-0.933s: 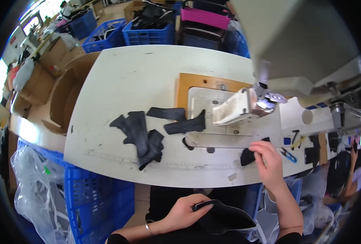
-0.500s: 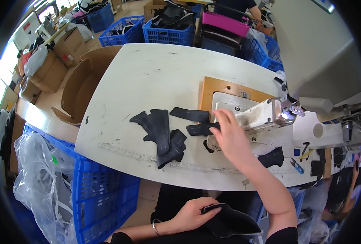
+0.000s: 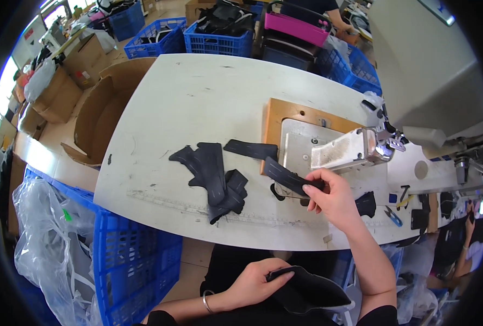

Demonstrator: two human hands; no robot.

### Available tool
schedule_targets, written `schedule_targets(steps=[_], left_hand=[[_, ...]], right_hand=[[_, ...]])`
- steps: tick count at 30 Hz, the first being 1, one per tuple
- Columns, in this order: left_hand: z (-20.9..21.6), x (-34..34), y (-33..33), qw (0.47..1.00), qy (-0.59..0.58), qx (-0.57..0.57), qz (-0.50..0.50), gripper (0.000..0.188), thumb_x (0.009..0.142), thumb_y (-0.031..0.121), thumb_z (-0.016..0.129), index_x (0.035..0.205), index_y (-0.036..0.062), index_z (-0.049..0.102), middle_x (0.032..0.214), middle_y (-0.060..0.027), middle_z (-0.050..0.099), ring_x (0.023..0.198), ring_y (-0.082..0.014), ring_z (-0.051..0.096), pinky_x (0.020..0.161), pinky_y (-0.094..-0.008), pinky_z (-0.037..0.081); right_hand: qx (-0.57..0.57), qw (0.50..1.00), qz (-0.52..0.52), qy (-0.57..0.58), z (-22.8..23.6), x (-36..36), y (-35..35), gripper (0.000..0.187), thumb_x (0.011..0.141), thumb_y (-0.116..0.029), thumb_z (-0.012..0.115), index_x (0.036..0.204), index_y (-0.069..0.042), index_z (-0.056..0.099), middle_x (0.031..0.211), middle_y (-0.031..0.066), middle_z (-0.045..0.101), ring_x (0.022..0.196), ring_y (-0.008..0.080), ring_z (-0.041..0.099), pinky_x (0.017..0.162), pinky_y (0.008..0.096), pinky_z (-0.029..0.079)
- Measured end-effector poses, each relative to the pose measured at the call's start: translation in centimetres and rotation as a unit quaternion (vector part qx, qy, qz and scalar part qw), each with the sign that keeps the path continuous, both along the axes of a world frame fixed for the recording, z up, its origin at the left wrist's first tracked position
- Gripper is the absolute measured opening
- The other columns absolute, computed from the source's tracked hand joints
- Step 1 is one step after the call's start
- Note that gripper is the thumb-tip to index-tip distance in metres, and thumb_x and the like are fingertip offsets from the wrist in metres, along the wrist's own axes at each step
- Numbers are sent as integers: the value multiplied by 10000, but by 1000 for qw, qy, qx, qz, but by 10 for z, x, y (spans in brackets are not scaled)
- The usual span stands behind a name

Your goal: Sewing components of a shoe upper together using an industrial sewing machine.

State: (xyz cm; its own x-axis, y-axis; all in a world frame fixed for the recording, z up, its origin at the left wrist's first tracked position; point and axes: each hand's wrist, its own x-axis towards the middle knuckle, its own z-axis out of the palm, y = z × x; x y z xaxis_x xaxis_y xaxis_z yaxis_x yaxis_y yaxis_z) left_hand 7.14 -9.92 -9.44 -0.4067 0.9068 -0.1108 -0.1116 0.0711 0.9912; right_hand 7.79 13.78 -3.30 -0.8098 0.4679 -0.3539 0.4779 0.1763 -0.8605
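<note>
My right hand (image 3: 331,195) pinches the right end of a dark fabric strip (image 3: 284,175), lifted over the near-left corner of the sewing machine's metal plate (image 3: 298,141). Low in front of me, at the table's near edge, my left hand (image 3: 260,282) grips a larger black fabric piece (image 3: 309,293), which gapes like a pouch. A second dark strip (image 3: 249,149) lies flat beside the plate's wooden surround. Left of it is a loose pile of dark cut pieces (image 3: 211,176). Another dark piece (image 3: 365,204) rests right of my right wrist.
The sewing machine arm (image 3: 344,152) juts over the plate from the right. Blue-handled thread snips (image 3: 393,216) lie near the table's right end. A blue crate (image 3: 135,266) with clear plastic stands at the lower left, a cardboard box (image 3: 103,119) beyond it. A person (image 3: 336,16) sits across.
My right hand has drawn the strip from beside the other strip toward me and to the right, lifting and tilting it. My left hand keeps its hold on the black piece.
</note>
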Motion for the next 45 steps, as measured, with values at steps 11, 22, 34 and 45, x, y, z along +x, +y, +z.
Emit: schedule_targets(steps=[11, 22, 34, 45], left_hand=[[16, 2, 17, 997, 19, -70, 37, 183, 894, 105, 683, 1008, -38, 682, 885, -109, 705, 801, -138, 657, 729, -257, 512], [23, 27, 42, 998, 39, -38, 39, 170, 901, 82, 672, 1037, -19, 694, 867, -73, 721, 806, -80, 647, 732, -236, 513], [36, 46, 66, 995, 63, -62, 35, 141, 915, 87, 662, 1012, -13, 681, 855, -53, 706, 762, -55, 607, 688, -230, 497], [29, 71, 78, 998, 58, -26, 2, 202, 917, 127, 680, 1077, 6, 661, 789, -33, 658, 673, -61, 538, 603, -237, 451]], right_hand=[[-83, 992, 18, 88, 47, 87, -5, 388, 854, 109, 443, 1186, 62, 639, 1156, 114, 671, 1000, 138, 647, 834, 238, 510], [235, 961, 37, 142, 73, 159, -24, 188, 815, -64, 735, 1001, -55, 755, 809, 52, 632, 680, 136, 581, 627, 256, 437], [31, 995, 86, -42, 87, 180, -29, 137, 894, -137, 676, 940, -12, 644, 810, 100, 732, 730, 179, 717, 653, 284, 519], [382, 924, 1, 30, 20, 198, -33, 204, 781, -226, 771, 760, -97, 614, 634, 44, 582, 611, 254, 589, 566, 378, 424]])
